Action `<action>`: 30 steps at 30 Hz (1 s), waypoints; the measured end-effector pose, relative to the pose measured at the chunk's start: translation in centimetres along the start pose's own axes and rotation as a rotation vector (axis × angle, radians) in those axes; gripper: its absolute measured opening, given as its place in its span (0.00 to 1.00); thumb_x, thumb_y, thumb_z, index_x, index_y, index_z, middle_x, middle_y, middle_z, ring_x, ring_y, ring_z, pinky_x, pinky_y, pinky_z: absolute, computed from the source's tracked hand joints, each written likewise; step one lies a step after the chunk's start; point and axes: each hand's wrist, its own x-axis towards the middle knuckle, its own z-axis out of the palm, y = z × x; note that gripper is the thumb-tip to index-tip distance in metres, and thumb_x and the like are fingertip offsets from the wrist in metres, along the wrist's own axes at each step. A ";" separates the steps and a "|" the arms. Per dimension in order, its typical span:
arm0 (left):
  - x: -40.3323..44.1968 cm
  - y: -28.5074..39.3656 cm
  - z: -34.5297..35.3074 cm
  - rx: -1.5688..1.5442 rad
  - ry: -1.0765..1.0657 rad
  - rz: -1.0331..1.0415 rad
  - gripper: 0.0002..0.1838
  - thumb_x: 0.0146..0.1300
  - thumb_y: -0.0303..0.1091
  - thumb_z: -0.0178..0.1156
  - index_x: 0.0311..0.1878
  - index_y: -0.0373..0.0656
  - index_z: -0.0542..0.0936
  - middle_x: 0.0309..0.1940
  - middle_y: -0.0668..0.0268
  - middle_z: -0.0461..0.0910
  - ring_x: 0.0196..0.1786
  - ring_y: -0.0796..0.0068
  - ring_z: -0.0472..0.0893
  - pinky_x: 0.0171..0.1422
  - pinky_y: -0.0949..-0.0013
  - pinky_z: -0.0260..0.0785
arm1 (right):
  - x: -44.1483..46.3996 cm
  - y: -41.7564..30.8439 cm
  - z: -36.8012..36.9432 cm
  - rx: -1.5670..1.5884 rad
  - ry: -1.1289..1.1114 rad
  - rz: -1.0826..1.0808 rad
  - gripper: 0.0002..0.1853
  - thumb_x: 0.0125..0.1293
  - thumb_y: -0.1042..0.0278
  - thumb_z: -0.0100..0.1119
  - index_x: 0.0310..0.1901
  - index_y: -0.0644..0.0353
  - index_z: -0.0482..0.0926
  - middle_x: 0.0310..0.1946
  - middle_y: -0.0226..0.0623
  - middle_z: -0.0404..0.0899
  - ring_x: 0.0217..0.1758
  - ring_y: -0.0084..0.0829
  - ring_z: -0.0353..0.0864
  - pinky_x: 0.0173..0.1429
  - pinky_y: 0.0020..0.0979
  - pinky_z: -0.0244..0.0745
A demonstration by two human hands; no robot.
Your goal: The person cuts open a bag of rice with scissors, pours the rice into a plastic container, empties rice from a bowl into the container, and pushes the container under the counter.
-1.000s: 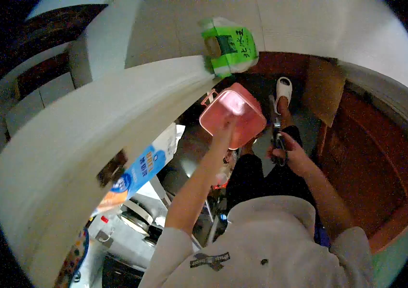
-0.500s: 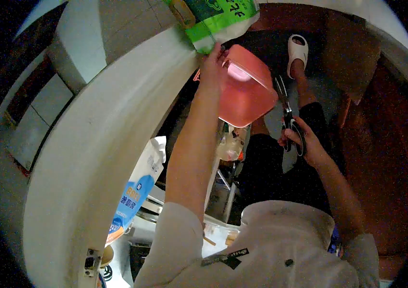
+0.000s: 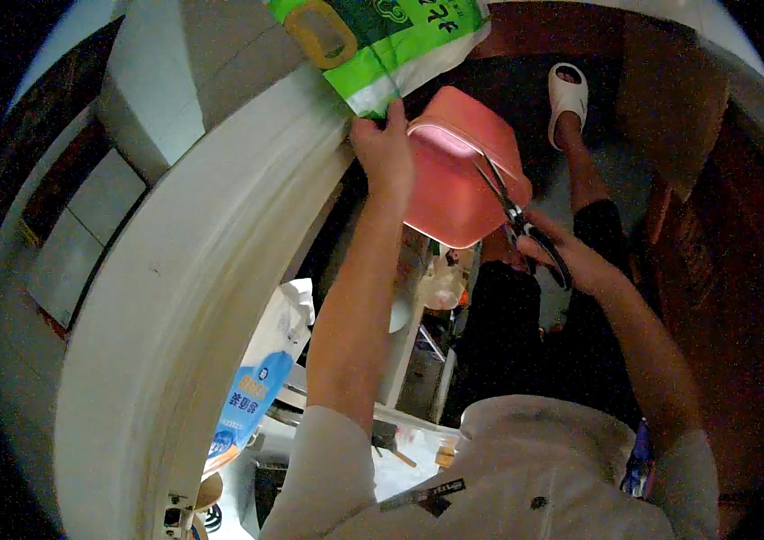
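Fingers of your left hand look pinched on the bottom corner of a green bag, with the thumb on one side and the pointing finger on the other. Your right hand is curled around the black handles of a pair of scissors. Some of those fingers are hidden, so you cannot tell just how each one sits in the loops. The two blades are a little apart, and they point up and away from you.

From where you look, the blades cross over a pink tub. The tub is between your two hands, just below the green bag, and you can see a bright patch inside it. The green bag has dark writing and a yellowish oval on it, and it lies by the far end of a long white ledge.

Farther out, a blue and white bag stands on the left, near your left arm. A clear plastic bag is just under the tub, by your black pants. Your foot wears a white slipper, past the scissors. Dark red wood fills the right side.
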 end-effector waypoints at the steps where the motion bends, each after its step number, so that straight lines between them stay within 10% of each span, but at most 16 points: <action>1: 0.1 -0.2 -0.1 0.008 0.001 0.059 0.12 0.61 0.32 0.61 0.40 0.32 0.75 0.31 0.61 0.80 0.33 0.71 0.77 0.40 0.65 0.69 | 0.7 -1.3 0.7 0.019 -0.028 -0.014 0.30 0.66 0.57 0.59 0.64 0.61 0.62 0.37 0.35 0.77 0.42 0.29 0.78 0.47 0.31 0.74; 8: -0.1 0.9 -0.1 -0.029 -0.024 0.100 0.11 0.61 0.31 0.60 0.41 0.32 0.76 0.33 0.60 0.80 0.30 0.72 0.78 0.35 0.68 0.70 | 8.1 -3.9 3.4 0.494 -0.012 0.029 0.30 0.64 0.53 0.61 0.61 0.62 0.66 0.40 0.36 0.78 0.41 0.25 0.79 0.41 0.25 0.73; 16: 0.1 0.4 0.2 -0.341 -0.199 -0.074 0.11 0.60 0.34 0.64 0.40 0.37 0.75 0.30 0.68 0.77 0.26 0.81 0.76 0.22 0.75 0.67 | 11.1 -5.9 2.5 0.173 -0.135 -0.104 0.26 0.62 0.55 0.64 0.55 0.63 0.69 0.35 0.34 0.79 0.39 0.24 0.80 0.38 0.23 0.73; 23: 1.6 -1.7 2.5 -0.492 -0.266 -0.294 0.15 0.57 0.35 0.67 0.41 0.37 0.74 0.26 0.69 0.75 0.23 0.80 0.73 0.25 0.74 0.66 | 10.0 -2.8 0.7 0.230 -0.060 -0.148 0.25 0.62 0.57 0.64 0.56 0.60 0.69 0.35 0.33 0.79 0.40 0.27 0.81 0.38 0.25 0.75; 25: 2.0 -2.7 3.2 -0.225 -0.127 0.017 0.17 0.57 0.33 0.67 0.44 0.36 0.73 0.26 0.66 0.74 0.24 0.76 0.74 0.26 0.72 0.67 | 9.1 -2.6 0.6 0.224 -0.019 -0.169 0.25 0.63 0.57 0.63 0.57 0.60 0.69 0.35 0.33 0.79 0.40 0.26 0.81 0.38 0.24 0.75; 30: 1.2 -2.7 2.3 -0.035 -0.059 -0.004 0.15 0.59 0.30 0.64 0.45 0.31 0.74 0.35 0.59 0.79 0.37 0.69 0.78 0.39 0.67 0.71 | 8.2 -2.7 -0.4 0.065 -0.026 -0.064 0.27 0.64 0.56 0.61 0.61 0.59 0.67 0.36 0.32 0.78 0.40 0.24 0.80 0.37 0.22 0.74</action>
